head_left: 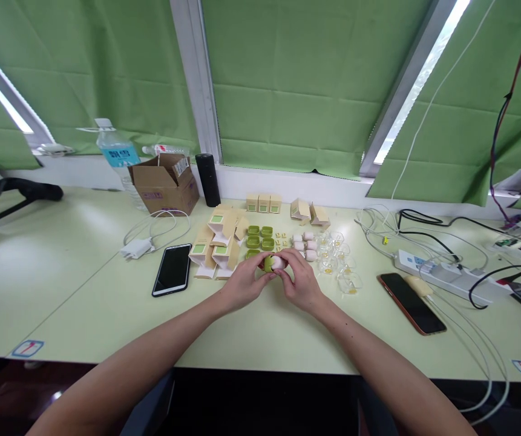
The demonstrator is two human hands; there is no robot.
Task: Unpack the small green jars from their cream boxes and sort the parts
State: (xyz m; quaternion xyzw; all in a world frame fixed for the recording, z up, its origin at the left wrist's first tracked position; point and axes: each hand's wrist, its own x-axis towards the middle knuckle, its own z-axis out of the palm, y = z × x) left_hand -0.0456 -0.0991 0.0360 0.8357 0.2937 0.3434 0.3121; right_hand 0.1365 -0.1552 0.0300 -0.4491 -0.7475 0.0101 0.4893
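My left hand [247, 282] is closed around a small green square holder [268, 263]. Pinched in my right hand [302, 283] is a small pale pinkish-white cylinder [279, 262], and the two pieces touch end to end over the table. Whether one sits inside the other I cannot tell. Just beyond my fingers are several more green holders [253, 231], small yellow pieces [283, 235] and pale cylinders [298, 238]. Clear plastic shells [328, 265] lie to the right of my right hand. Unfolded small cartons [224, 253] lie left of my left hand.
Three closed cartons [264, 203] and two open ones [301, 209] stand behind. Phones [172, 270] lie left and right. A cardboard box [166, 184], black cylinder [208, 180] and water bottle [118, 154] stand back left. Cables and a power strip [442, 275] occupy the right.
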